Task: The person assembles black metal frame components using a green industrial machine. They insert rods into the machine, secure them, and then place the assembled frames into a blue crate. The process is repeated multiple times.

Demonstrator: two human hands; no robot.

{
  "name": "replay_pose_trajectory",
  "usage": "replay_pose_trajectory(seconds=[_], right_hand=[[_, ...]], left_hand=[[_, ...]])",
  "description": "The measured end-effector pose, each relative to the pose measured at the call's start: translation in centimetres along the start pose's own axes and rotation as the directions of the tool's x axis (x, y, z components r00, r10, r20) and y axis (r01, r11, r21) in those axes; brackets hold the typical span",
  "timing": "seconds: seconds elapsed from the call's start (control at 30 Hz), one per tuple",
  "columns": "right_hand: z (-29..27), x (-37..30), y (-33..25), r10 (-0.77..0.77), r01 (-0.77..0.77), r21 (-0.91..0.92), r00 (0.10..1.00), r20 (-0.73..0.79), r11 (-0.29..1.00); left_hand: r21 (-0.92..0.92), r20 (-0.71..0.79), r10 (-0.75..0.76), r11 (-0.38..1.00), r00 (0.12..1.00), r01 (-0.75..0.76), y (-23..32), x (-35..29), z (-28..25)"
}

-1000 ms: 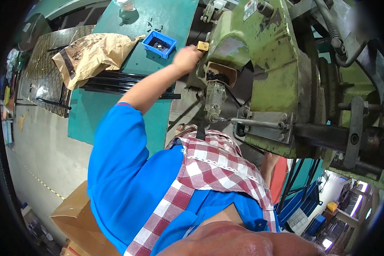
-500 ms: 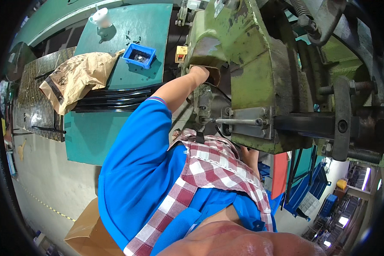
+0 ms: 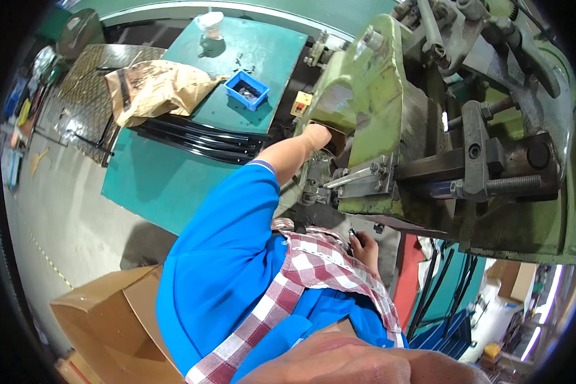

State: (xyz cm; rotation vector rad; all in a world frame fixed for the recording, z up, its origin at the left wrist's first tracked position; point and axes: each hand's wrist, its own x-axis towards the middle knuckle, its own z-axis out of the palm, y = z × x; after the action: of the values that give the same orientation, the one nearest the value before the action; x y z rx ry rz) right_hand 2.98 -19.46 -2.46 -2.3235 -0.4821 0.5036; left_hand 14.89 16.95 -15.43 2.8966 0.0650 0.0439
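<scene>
Tabletop (image 3: 147,176), green, stands above grey floor (image 3: 83,221) beside a machine (image 3: 374,99).

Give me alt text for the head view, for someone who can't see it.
A person's left hand reaches into a small cardboard box beside a large green machine, while the right hand holds a small shiny item beside a checked apron. At left are a green table with black bars and a blue bin, and a brown paper bag.
</scene>
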Motion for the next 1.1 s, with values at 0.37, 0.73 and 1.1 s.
replay_pose_trajectory(seconds=[0.37, 0.73, 1.1], right_hand=[[-1.4, 1.5, 2.8, -0.069, 0.065, 0.046, 0.993, 0.099, 0.997], [-0.9, 2.5, 3.0, -0.175, 0.178, -0.002, 0.972, 0.16, 0.984], [-1.3, 0.8, 1.5, -0.06, 0.054, 0.044, 0.984, 0.168, 0.998]], left_hand=[[-0.124, -0.123, -0.097, 0.989, 0.988, 0.082, 1.3, -2.4, -0.4], [-0.073, -0.13, -0.105, 0.993, 0.986, 0.096, 1.9, -3.8, -0.6], [-0.147, -0.251, -0.188, 0.977, 0.949, 0.155, 2.7, -3.9, 0.0]])
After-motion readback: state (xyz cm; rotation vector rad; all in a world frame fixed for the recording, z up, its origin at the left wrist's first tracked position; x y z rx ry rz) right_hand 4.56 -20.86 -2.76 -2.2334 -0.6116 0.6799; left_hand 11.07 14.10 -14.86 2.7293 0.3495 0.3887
